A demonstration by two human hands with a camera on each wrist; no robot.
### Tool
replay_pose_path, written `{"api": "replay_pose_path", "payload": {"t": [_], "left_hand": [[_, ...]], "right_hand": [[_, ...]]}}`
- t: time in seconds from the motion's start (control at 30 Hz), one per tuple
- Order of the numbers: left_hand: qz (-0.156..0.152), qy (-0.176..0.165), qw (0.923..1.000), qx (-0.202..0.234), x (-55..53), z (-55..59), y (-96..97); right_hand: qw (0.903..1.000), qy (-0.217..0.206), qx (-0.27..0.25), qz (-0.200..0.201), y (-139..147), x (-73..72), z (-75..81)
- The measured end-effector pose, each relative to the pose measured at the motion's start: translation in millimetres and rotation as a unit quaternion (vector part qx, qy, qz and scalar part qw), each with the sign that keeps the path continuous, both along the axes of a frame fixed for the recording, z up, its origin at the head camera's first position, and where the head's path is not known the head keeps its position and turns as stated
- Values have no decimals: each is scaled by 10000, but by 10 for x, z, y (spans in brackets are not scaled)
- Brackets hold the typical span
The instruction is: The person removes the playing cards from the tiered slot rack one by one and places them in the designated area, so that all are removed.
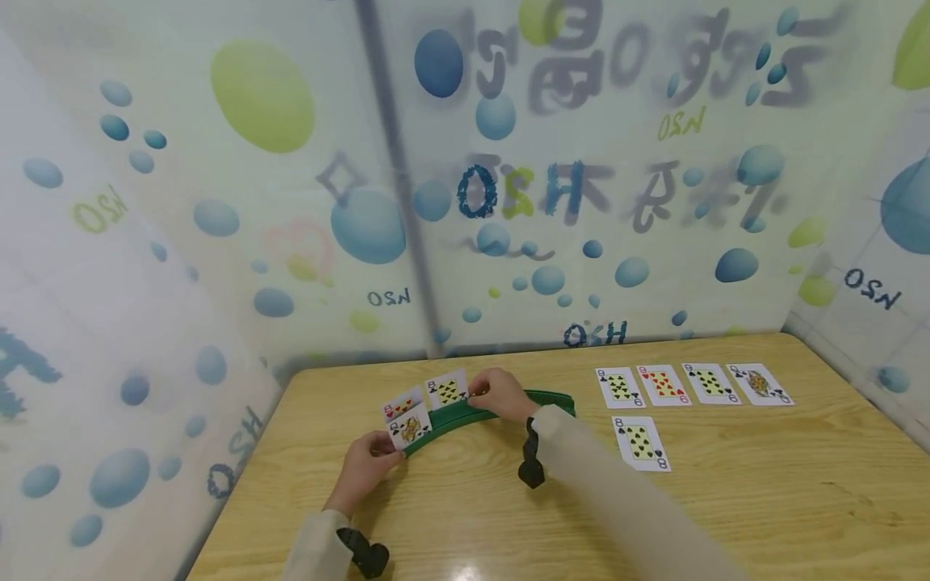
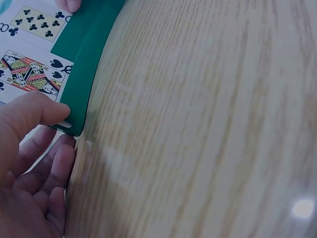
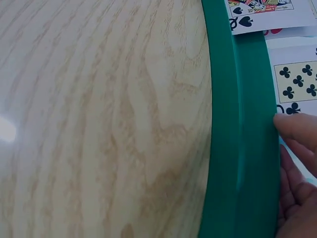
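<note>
A curved green card holder (image 1: 461, 414) lies on the table between both hands. At its left end my left hand (image 1: 366, 466) pinches the near corner of a queen of spades (image 1: 410, 428), thumb on top and the other fingers curled below. Partly behind the queen stands a red eight of hearts (image 1: 402, 405). Farther along the holder an eight of clubs (image 3: 297, 82) leans up from its far side. Its right corner is between the thumb and fingers of my right hand (image 1: 501, 394), at the holder's far edge.
On the right of the table lies a row of playing cards: a black-suited card (image 1: 620, 388), a red hearts card (image 1: 662, 386), another black one (image 1: 711, 383) and a face card (image 1: 760, 384). Below them lies an eight of spades (image 1: 642, 444). A printed curtain (image 1: 508, 282) hangs behind the table.
</note>
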State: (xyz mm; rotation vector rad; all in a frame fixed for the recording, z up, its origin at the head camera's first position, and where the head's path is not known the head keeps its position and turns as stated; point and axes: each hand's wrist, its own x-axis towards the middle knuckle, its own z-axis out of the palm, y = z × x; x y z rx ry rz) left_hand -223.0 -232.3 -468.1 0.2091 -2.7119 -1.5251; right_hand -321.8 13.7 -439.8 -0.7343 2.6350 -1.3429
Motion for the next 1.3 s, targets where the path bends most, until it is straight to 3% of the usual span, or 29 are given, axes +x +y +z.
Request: {"api": "replay_pose_path", "payload": {"t": [0.3, 0.67, 1.03, 1.3], "left_hand": [[-1, 24, 10000, -6, -1, -7, 3], [38, -79, 10000, -13, 20, 30, 17], [44, -43, 10000, 6, 7, 19, 16], [25, -27, 10000, 17, 9, 6, 10]], "right_hand": [[9995, 145, -207, -206, -32, -25, -108], [9992, 58, -331, -231, -17, 27, -3], [9985, 124, -534, 85, 83, -34, 17], [9987, 15, -466, -221, 170, -47, 58]]}}
